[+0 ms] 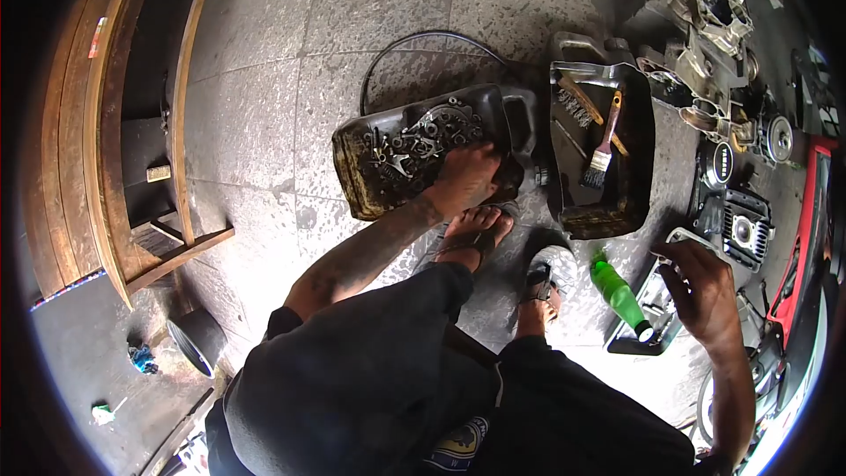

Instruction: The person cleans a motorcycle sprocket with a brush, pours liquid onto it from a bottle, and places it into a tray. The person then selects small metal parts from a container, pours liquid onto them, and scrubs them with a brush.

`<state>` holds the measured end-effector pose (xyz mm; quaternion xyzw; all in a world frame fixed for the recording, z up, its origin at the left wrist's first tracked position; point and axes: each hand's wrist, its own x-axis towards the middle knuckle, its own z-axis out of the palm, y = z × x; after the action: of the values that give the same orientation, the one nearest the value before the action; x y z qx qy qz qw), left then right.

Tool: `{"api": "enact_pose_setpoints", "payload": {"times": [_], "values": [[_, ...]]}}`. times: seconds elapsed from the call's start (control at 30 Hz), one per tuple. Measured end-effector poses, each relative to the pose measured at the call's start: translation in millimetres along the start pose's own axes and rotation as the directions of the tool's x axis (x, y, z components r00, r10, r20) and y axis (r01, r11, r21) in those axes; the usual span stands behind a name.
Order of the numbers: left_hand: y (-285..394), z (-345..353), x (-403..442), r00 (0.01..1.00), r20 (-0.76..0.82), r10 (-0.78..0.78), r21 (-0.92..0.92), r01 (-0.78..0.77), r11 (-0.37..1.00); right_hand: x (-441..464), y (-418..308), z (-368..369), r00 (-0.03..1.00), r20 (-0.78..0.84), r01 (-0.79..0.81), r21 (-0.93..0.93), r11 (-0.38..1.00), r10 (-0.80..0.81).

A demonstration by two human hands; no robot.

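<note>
A cut-open black container (352, 178) holds many small metal parts (414, 145). My left hand (467, 178) is over its right side, fingers bent down at the edge of the parts; whatever is at the fingertips is hidden. My right hand (701, 286) is raised on the right, fingers apart and curved, holding nothing. Just left of it a green bottle (619, 295) leans over a metal-edged tray (636, 345). In a second cut-open container (648, 185) lie a paintbrush (602, 159), a wire brush (577, 103) and a thin rod (568, 138).
Engine castings (709, 13), a finned cylinder part (745, 231) and a round YAMAHA cover (718, 163) lie along the right. A red panel (800, 229) is beyond them. A wooden bench (106, 123) stands at left, near a dark bucket (198, 341). My feet are below the containers.
</note>
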<state>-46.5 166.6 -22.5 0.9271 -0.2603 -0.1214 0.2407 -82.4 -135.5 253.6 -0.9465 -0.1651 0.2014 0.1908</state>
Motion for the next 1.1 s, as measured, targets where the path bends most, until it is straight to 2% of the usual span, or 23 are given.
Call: {"api": "enact_pose_setpoints", "payload": {"times": [0.07,0.1,0.17,0.2,0.27,0.4,0.47,0.53,0.57,0.6,0.63,0.67,0.73,0.8,0.87,0.9,0.93,1.0,1.07,1.1], "values": [[-3,9,-5,0.979,-0.194,-0.067,0.027,0.074,0.997,-4,4,1,1.0,0.01,-0.012,0.013,1.0,0.012],[2,-2,-3,0.979,-0.197,-0.061,0.026,0.067,0.997,-6,6,1,1.0,0.02,-0.023,0.023,0.999,0.023],[13,-21,2,0.947,0.115,-0.298,0.089,0.289,0.953,-5,17,6,0.999,0.021,-0.026,-0.001,1.0,0.026],[14,-22,2,0.954,0.116,-0.278,0.077,0.27,0.96,-4,25,10,0.999,0.028,-0.031,-0.022,0.999,0.032],[16,-21,8,0.919,0.144,-0.366,0.081,0.358,0.93,6,45,25,0.999,-0.038,0.001,-0.079,0.997,-0.004],[14,-6,4,0.954,0.064,-0.293,0.107,0.286,0.952,63,69,60,0.978,0.003,-0.205,-0.098,0.974,0.206],[7,-3,5,0.968,-0.075,-0.241,-0.013,0.241,0.971,102,82,83,0.954,-0.046,-0.301,-0.153,0.941,0.297],[7,-22,1,0.965,-0.018,-0.263,-0.063,0.261,0.963,134,92,105,0.894,-0.157,-0.441,-0.154,0.884,0.419],[6,-32,-1,0.926,0.056,-0.373,-0.445,0.358,0.821,143,92,117,0.894,-0.158,-0.441,-0.144,0.886,0.419],[3,-38,0,0.883,0.161,-0.441,-0.746,0.402,0.532,153,92,126,0.833,-0.241,-0.53,-0.087,0.844,0.498],[5,-42,2,0.913,0.106,-0.394,-0.907,0.251,0.338,162,94,136,0.76,-0.316,-0.605,-0.025,0.796,0.568],[6,-48,1,0.914,0.102,-0.394,-0.904,0.25,0.346,168,95,147,0.735,-0.317,-0.63,0.009,0.777,0.6],[31,-84,7,0.905,0.198,-0.377,-0.967,0.243,0.077,169,97,165,0.736,-0.39,-0.581,0.055,0.812,0.553],[32,-88,13,0.928,0.195,-0.317,-0.976,0.215,0.029,165,94,170,0.703,-0.396,-0.611,0.088,0.787,0.591],[40,-89,24,0.936,0.188,-0.296,-0.98,0.157,-0.126,154,92,172,0.65,-0.542,-0.538,0.167,0.826,0.532],[38,-85,30,0.95,0.183,-0.251,-0.975,0.142,-0.171,146,83,166,0.647,-0.494,-0.544,0.234,0.806,0.58],[40,-82,36,0.955,0.181,-0.237,-0.974,0.141,-0.176,138,71,159,0.627,-0.389,-0.634,0.249,0.732,0.675],[47,-74,51,0.979,0.135,-0.152,-0.963,0.094,-0.253,125,75,180,0.63,-0.439,-0.608,0.234,0.759,0.64],[49,-59,71,0.991,0.108,-0.078,-0.959,0.083,-0.272,120,83,192,0.698,-0.29,-0.604,0.251,0.756,0.655],[52,-52,80,0.985,0.153,-0.08,-0.946,0.123,-0.301,117,84,198,0.726,-0.273,-0.596,0.21,0.775,0.632]]}}
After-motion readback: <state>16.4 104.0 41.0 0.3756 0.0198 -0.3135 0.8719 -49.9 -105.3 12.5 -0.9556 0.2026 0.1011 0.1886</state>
